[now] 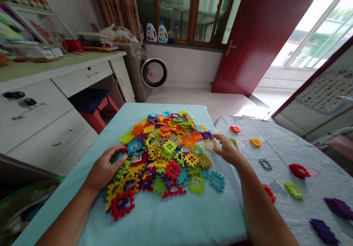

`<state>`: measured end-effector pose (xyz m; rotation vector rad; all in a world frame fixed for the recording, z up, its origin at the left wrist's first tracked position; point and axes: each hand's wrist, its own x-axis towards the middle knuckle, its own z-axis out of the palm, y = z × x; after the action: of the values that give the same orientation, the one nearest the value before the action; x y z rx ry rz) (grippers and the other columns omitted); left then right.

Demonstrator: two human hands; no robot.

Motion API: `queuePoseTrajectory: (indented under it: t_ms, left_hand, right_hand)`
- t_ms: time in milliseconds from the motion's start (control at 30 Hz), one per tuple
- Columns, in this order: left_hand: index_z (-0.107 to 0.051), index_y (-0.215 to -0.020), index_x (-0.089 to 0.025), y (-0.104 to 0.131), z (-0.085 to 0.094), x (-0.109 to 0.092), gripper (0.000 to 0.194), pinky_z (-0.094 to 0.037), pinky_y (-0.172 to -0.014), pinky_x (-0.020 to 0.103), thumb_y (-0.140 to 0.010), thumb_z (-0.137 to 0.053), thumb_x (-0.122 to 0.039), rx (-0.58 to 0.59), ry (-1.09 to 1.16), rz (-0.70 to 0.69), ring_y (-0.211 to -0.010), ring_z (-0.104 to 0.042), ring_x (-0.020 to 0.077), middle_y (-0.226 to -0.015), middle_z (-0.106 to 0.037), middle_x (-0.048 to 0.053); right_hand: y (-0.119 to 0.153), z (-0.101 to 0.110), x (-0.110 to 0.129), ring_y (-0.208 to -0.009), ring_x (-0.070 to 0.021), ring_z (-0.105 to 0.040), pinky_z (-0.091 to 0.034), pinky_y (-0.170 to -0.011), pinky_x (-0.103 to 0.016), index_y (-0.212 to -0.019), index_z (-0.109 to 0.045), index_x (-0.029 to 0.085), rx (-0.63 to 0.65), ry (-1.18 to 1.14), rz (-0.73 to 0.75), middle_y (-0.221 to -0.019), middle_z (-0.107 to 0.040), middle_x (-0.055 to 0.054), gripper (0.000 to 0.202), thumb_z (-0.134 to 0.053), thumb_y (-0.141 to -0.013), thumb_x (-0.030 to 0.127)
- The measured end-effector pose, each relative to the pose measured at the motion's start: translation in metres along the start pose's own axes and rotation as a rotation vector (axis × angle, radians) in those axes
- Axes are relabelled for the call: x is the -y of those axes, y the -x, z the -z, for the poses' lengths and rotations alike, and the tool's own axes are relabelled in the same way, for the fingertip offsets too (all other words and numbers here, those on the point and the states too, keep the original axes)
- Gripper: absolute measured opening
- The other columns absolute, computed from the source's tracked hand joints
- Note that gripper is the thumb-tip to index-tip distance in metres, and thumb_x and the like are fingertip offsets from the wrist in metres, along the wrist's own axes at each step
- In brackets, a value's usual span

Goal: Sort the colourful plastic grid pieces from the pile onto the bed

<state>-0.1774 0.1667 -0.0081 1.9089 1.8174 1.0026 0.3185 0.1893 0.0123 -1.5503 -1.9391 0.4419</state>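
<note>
A loose heap of colourful plastic interlocking building tiles with toothed edges lies on a table with a light blue cover. My left hand rests at the heap's left side, thumb and fingers apart, near a blue tile with a white window insert. On the opposite side, my right hand is open, its fingertips beside a pale yellow frame tile; whether they touch it I cannot tell. Closest to me lie a red frame tile and a teal frame tile.
A second covered surface at the right holds sorted tiles, among them a red stack and purple stacks. A white desk with a stool stands left. Behind are a washing machine with its door ajar and a red door.
</note>
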Motion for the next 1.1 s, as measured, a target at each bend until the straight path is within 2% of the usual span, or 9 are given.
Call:
queuePoseTrajectory:
  t_ms: [200, 367, 500, 633, 767, 900, 1000, 1100]
  left_hand:
    - [-0.068, -0.108, -0.024, -0.001, 0.001, 0.002, 0.053, -0.047, -0.107, 0.047, -0.077, -0.058, -0.065, 0.009, -0.031, 0.026, -0.112, -0.065, 0.0292, -0.121, -0.070, 0.008]
    - [-0.068, -0.106, -0.025, -0.003, 0.002, -0.002, 0.054, -0.047, -0.108, 0.048, -0.075, -0.055, -0.067, 0.027, -0.066, 0.063, -0.113, -0.065, 0.0301, -0.120, -0.070, 0.007]
    - [-0.068, -0.103, -0.027, -0.005, 0.002, 0.000, 0.051, -0.049, -0.105, 0.049, -0.073, -0.056, -0.067, 0.019, -0.092, 0.070, -0.109, -0.067, 0.0308, -0.117, -0.071, 0.005]
    - [-0.067, -0.102, -0.029, -0.005, 0.002, 0.003, 0.050, -0.048, -0.106, 0.052, -0.072, -0.056, -0.068, 0.031, -0.096, 0.088, -0.111, -0.066, 0.0318, -0.118, -0.071, 0.004]
    - [-0.065, -0.103, -0.030, -0.005, 0.002, 0.001, 0.050, -0.046, -0.108, 0.052, -0.072, -0.055, -0.068, 0.044, -0.086, 0.113, -0.114, -0.064, 0.0320, -0.121, -0.070, 0.004]
    - [-0.066, -0.103, -0.032, -0.005, 0.001, 0.004, 0.049, -0.048, -0.107, 0.052, -0.072, -0.056, -0.069, 0.045, -0.077, 0.131, -0.113, -0.065, 0.0325, -0.120, -0.071, 0.002]
    - [-0.067, -0.104, -0.032, -0.005, 0.001, 0.007, 0.050, -0.047, -0.108, 0.053, -0.072, -0.057, -0.069, 0.051, -0.079, 0.140, -0.114, -0.065, 0.0333, -0.123, -0.070, 0.002]
    - [-0.068, -0.104, -0.030, -0.004, 0.002, 0.007, 0.052, -0.046, -0.109, 0.053, -0.072, -0.058, -0.069, 0.056, -0.065, 0.152, -0.116, -0.064, 0.0335, -0.126, -0.069, 0.003]
  right_hand:
    - [0.014, -0.012, -0.012, -0.120, -0.0281, -0.057, -0.043, -0.106, -0.047, -0.129, -0.058, 0.021, 0.001, 0.106, -0.066, -0.126, -0.062, -0.011, 0.056, -0.067, -0.074, 0.033]
    - [0.010, -0.021, -0.007, -0.109, -0.0277, -0.056, -0.044, -0.099, -0.045, -0.128, -0.061, 0.019, 0.046, 0.233, -0.132, -0.115, -0.062, -0.010, 0.057, -0.071, -0.074, 0.035]
    - [0.010, -0.017, -0.004, -0.101, -0.0253, -0.056, -0.046, -0.095, -0.041, -0.118, -0.066, 0.019, 0.048, 0.226, -0.135, -0.106, -0.062, -0.008, 0.048, -0.073, -0.074, 0.037]
    - [0.014, 0.000, -0.016, -0.099, -0.0233, -0.060, -0.049, -0.092, -0.040, -0.113, -0.067, 0.021, -0.038, 0.072, -0.115, -0.105, -0.062, -0.007, 0.043, -0.072, -0.075, 0.040]
    - [0.020, 0.022, -0.051, -0.095, -0.0228, -0.063, -0.051, -0.089, -0.040, -0.113, -0.067, 0.020, -0.137, 0.040, -0.165, -0.105, -0.063, -0.007, 0.045, -0.069, -0.076, 0.046]
    - [0.026, 0.043, -0.105, -0.095, -0.0263, -0.063, -0.050, -0.090, -0.044, -0.106, -0.067, 0.018, -0.202, 0.176, -0.304, -0.099, -0.065, -0.009, 0.047, -0.065, -0.075, 0.053]
    - [0.027, 0.057, -0.150, -0.108, -0.0320, -0.058, -0.045, -0.098, -0.048, -0.104, -0.068, 0.016, -0.284, 0.386, -0.500, -0.105, -0.065, -0.015, 0.047, -0.065, -0.073, 0.051]
    - [0.026, 0.071, -0.189, -0.115, -0.0369, -0.056, -0.045, -0.096, -0.049, -0.112, -0.068, 0.013, -0.305, 0.516, -0.750, -0.115, -0.063, -0.022, 0.055, -0.063, -0.075, 0.054]
